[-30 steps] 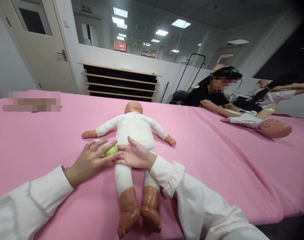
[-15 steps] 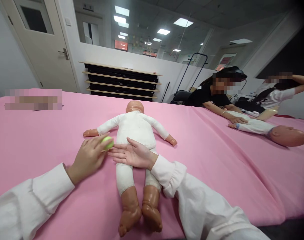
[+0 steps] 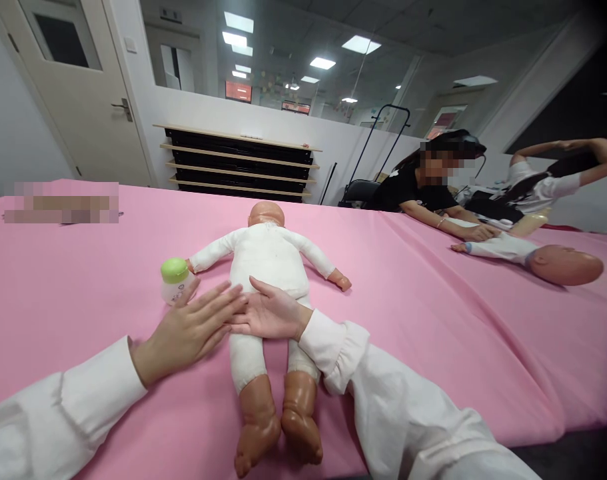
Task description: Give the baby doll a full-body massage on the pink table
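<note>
A baby doll (image 3: 268,260) in a white cloth suit lies face down in front of me, head away, arms spread. My right hand (image 3: 273,315) is palm up over the doll's hips and upper legs, fingers pointing left and holding nothing. My left hand (image 3: 188,330) is stretched flat, palm down, its fingertips over the right hand's fingers and palm. Just beyond the left hand, near the doll's left-side hand, stands a small white jar (image 3: 170,292) with a green lid (image 3: 174,270). My thumb hides a bit of the jar.
A pink cloth (image 3: 108,267) covers the table. To the right, a person in black (image 3: 423,193) has their hands on another doll (image 3: 563,263); a person in white sits beyond. Black-fronted shelves (image 3: 238,163) stand behind the table. A blurred patch covers something at far left.
The green-topped item in my left hand is released; the jar now stands upright on the cloth. My left fingers have straightened and moved onto the right hand, which stays nearly still.
</note>
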A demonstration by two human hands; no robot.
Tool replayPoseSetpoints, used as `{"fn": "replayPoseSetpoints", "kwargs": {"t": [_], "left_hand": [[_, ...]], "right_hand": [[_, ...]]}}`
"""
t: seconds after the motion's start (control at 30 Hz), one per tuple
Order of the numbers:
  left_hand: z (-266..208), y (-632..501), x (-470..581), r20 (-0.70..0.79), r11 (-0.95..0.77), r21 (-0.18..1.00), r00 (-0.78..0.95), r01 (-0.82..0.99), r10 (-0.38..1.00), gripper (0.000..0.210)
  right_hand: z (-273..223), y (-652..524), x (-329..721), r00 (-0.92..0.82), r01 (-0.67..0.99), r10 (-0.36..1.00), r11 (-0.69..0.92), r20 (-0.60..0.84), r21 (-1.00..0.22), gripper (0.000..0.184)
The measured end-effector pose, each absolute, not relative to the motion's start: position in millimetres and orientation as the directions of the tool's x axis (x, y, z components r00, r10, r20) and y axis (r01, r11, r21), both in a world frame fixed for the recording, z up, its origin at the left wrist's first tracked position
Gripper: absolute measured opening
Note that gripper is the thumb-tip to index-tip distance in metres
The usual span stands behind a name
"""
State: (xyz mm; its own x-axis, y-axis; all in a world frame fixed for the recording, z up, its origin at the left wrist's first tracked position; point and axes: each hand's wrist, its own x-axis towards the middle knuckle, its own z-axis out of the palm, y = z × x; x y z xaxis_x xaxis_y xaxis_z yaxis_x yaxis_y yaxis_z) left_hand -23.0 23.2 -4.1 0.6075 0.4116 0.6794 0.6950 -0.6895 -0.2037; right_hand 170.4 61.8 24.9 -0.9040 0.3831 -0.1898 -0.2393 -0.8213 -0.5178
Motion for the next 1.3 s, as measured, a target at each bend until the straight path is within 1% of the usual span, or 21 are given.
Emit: {"fn": "replayPoseSetpoints", "kwargs": {"t": [0.03, 0.1, 0.27, 0.37, 0.43, 0.5, 0.57, 0.67, 0.73, 0.8, 0.87, 0.93, 1.0, 1.03, 1.13, 1.2, 1.3], "left_hand": [[-4.4, 22.5, -21.5, 0.632, -0.709, -0.226, 0.654, 0.668, 0.415, 0.056], [-4.6, 23.1, -20.7, 0.590, -0.709, -0.238, 0.679, 0.663, 0.437, 0.051], [-1.4, 23.5, -20.5, 0.632, -0.704, -0.248, 0.662, 0.666, 0.403, 0.048], [-0.4, 18.5, -14.5, 0.593, -0.750, -0.267, 0.717, 0.605, 0.367, 0.045], [-1.7, 15.3, -9.5, 0.572, -0.775, -0.271, 0.743, 0.571, 0.348, 0.043], [-3.7, 13.8, -6.1, 0.594, -0.760, -0.254, 0.717, 0.598, 0.365, 0.044], [-4.8, 14.0, -5.2, 0.641, -0.701, -0.215, 0.640, 0.680, 0.424, 0.048], [-3.5, 15.0, -7.2, 0.683, -0.635, -0.166, 0.552, 0.755, 0.478, 0.052], [-1.5, 14.5, -8.5, 0.694, -0.648, -0.162, 0.553, 0.744, 0.461, 0.048], [0.3, 12.8, -8.4, 0.680, -0.693, -0.180, 0.598, 0.698, 0.425, 0.046], [1.2, 10.8, -6.7, 0.646, -0.746, -0.211, 0.663, 0.632, 0.379, 0.043], [1.1, 9.4, -4.7, 0.615, -0.780, -0.231, 0.709, 0.582, 0.346, 0.041], [0.0, 9.3, -3.7, 0.611, -0.773, -0.240, 0.710, 0.588, 0.350, 0.041], [-0.7, 9.7, -3.9, 0.621, -0.753, -0.234, 0.691, 0.615, 0.371, 0.042], [-2.9, 11.9, -6.9, 0.668, -0.669, -0.186, 0.592, 0.720, 0.451, 0.047], [-3.5, 13.2, -9.7, 0.690, -0.643, -0.166, 0.554, 0.748, 0.466, 0.050], [-2.6, 13.4, -11.3, 0.667, -0.690, -0.200, 0.612, 0.696, 0.424, 0.047]], "right_hand": [[24.8, 61.8, 170.3, -0.903, -0.246, 0.384, -0.832, -0.195, -0.497, 0.052], [25.2, 61.8, 170.3, -0.895, -0.282, 0.405, -0.838, -0.188, -0.467, 0.058], [28.3, 59.4, 171.0, -0.882, -0.357, 0.455, -0.816, -0.123, -0.454, 0.083], [29.6, 56.7, 171.3, -0.911, -0.327, 0.405, -0.828, -0.083, -0.456, 0.091], [29.3, 55.7, 171.1, -0.936, -0.257, 0.340, -0.840, -0.094, -0.477, 0.091], [28.2, 55.6, 170.2, -0.941, -0.207, 0.310, -0.845, -0.137, -0.492, 0.091], [27.0, 56.1, 168.6, -0.921, -0.223, 0.347, -0.842, -0.177, -0.491, 0.091], [27.1, 56.5, 166.1, -0.869, -0.325, 0.455, -0.821, -0.194, -0.469, 0.088], [29.1, 55.7, 165.4, -0.841, -0.392, 0.513, -0.796, -0.170, -0.462, 0.086], [31.8, 54.0, 165.9, -0.836, -0.421, 0.533, -0.776, -0.131, -0.469, 0.087], [33.4, 52.4, 167.1, -0.864, -0.382, 0.490, -0.786, -0.113, -0.485, 0.089], [32.8, 51.8, 168.3, -0.904, -0.301, 0.409, -0.816, -0.124, -0.494, 0.091], [30.3, 52.4, 168.7, -0.925, -0.233, 0.347, -0.837, -0.151, -0.495, 0.090], [28.7, 53.1, 168.4, -0.926, -0.222, 0.340, -0.840, -0.162, -0.494, 0.089], [25.0, 55.7, 166.3, -0.904, -0.252, 0.383, -0.837, -0.192, -0.485, 0.089], [24.4, 57.0, 164.9, -0.882, -0.298, 0.427, -0.832, -0.199, -0.467, 0.089], [25.9, 57.5, 164.9, -0.856, -0.369, 0.486, -0.812, -0.174, -0.452, 0.089]]}}
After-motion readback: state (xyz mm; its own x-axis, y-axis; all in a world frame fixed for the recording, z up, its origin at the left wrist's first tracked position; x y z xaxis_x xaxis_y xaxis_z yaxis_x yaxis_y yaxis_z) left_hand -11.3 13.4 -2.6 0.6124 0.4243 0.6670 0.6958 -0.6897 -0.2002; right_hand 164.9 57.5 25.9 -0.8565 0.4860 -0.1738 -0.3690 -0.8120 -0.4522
